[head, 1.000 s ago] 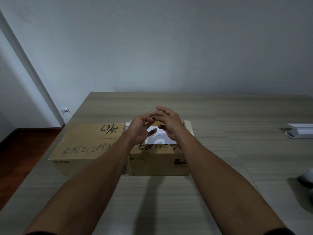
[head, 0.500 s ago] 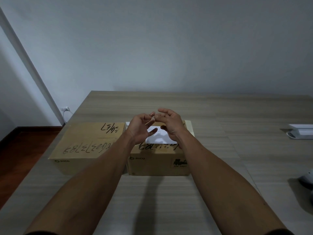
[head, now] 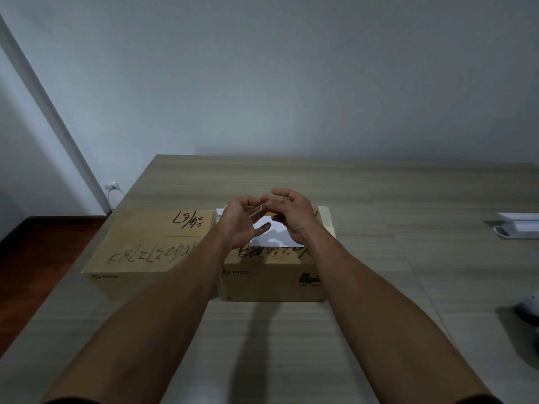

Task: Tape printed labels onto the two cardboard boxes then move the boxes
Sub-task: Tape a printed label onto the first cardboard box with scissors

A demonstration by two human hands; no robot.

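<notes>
Head view: both hands hover above the right box (head: pixel 271 275), left hand (head: pixel 242 220) and right hand (head: pixel 291 217) with curled fingers (head: pixel 256 201) meeting at the tips, perhaps pinching clear tape, though I cannot tell. A white label (head: pixel 275 239) lies loose on that box; the left box (head: pixel 145 252), near the tabletop's (head: pixel 379 199) left edge, shows none. Tape could fold onto itself or drag the label askew.
</notes>
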